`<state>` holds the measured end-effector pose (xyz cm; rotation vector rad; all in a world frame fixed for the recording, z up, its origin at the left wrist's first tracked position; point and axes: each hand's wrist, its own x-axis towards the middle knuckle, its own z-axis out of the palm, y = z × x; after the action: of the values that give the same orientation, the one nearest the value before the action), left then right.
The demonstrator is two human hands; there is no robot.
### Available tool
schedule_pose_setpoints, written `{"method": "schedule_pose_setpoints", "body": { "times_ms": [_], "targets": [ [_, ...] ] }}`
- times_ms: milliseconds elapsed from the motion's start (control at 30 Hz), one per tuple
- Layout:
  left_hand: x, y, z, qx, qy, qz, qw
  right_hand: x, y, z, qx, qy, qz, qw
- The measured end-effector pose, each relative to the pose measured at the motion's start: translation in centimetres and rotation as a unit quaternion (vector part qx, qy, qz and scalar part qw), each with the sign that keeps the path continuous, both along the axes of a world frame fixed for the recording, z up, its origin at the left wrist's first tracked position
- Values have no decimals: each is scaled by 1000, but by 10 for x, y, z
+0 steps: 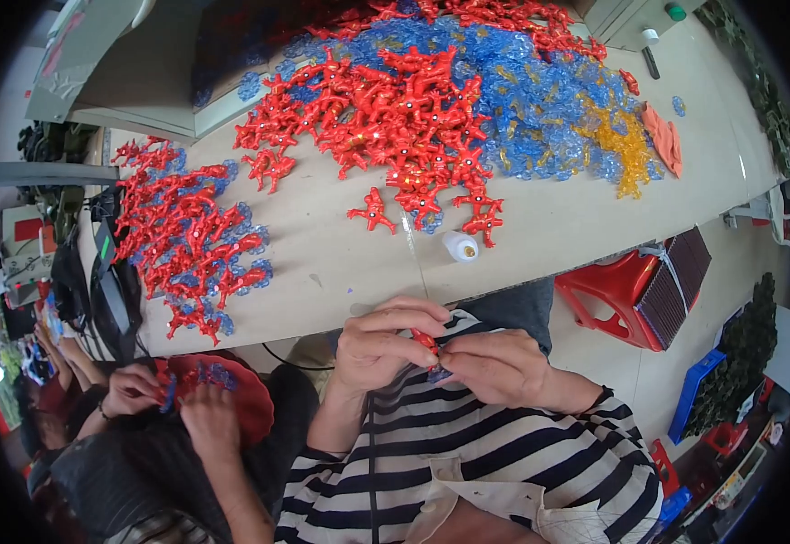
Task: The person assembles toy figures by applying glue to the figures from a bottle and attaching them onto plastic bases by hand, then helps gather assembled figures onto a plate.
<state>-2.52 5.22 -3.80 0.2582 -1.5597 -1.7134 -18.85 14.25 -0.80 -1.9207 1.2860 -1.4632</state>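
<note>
1. Fingers of left hand [375, 349] and right hand [504, 367] pinch a red figure [426, 342] near the table [322, 263] edge.
2. On it sit a red heap [395, 127], blue heap [531, 118], bottle [455, 243].
3. Red stool [599, 290] on the floor [726, 249], right.

A workshop for small toys, worked by hand.
Heaps of matching red figures [404, 113] and clear blue parts [540, 118] cover much of the long desk [313, 249], with yellow parts [626, 140] toward its right end and a small white bottle [461, 247] by its near edge. A co-worker [141, 471] sits by the desk's near left with similar pieces; a red plastic stool [599, 295] stands on the floor [621, 390] off its near right side.
</note>
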Motion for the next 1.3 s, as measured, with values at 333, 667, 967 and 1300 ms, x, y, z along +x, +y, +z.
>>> {"method": "schedule_pose_setpoints", "body": {
  "times_ms": [333,667,967,1300],
  "targets": [
    [2,-1,-1,12,-70,3,998,-3,-1,-9,33,-22,-20,999],
    [23,-9,33,-72,-247,175,950,-12,-11,1,123,-54,-74,988],
    [46,-36,40,-361,-461,471,659,-21,-20,-16,153,-57,-215,963],
    [-37,-41,20,-268,-471,378,751,-1,-49,-20,151,5,-251,956]
  ]
}}
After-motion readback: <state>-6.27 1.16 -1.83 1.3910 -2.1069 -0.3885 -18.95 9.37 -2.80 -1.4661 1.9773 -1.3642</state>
